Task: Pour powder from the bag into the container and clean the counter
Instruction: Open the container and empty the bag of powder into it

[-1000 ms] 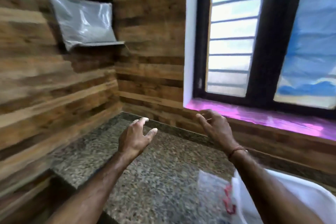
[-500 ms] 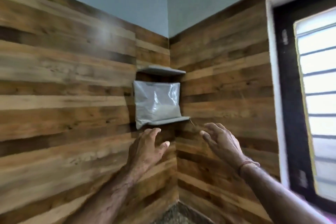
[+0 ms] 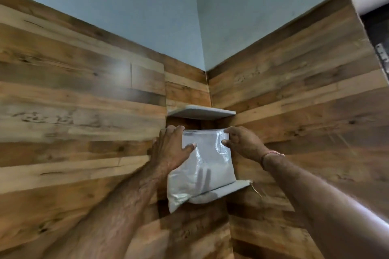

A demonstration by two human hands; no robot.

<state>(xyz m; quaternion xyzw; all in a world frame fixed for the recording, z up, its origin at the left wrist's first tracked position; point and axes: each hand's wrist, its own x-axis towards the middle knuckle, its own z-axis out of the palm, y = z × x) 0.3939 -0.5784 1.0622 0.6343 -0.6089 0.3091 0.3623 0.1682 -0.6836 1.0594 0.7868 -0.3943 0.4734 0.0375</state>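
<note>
Bag: a clear plastic bag [image 3: 207,166] with white powder in its lower part stands on the lower corner shelf [image 3: 235,188], in the corner where two wood-panel walls meet. Its bottom left corner hangs over the front edge of the shelf.
Left hand: the left hand [image 3: 171,149] grips the upper left edge of the bag. The fingers go over the top edge and the thumb presses on the front of the plastic.
Right hand: the right hand [image 3: 242,141] grips the upper right corner of the bag, the fingers on the top edge and the thumb on the front side. A thin red thread [image 3: 272,154] is around the wrist.
Powder: it lies low in the bag, and the upper part of the bag looks flat and shiny with light on it.
Shelves: an upper corner shelf [image 3: 202,111] is fixed just above the bag; it is pale grey like the lower one.
Walls: brown wood panels [image 3: 84,111] cover the lower walls, and the wall above them is pale blue-grey.
Window: only a dark piece of a window frame [image 3: 376,27] shows at the right edge.
</note>
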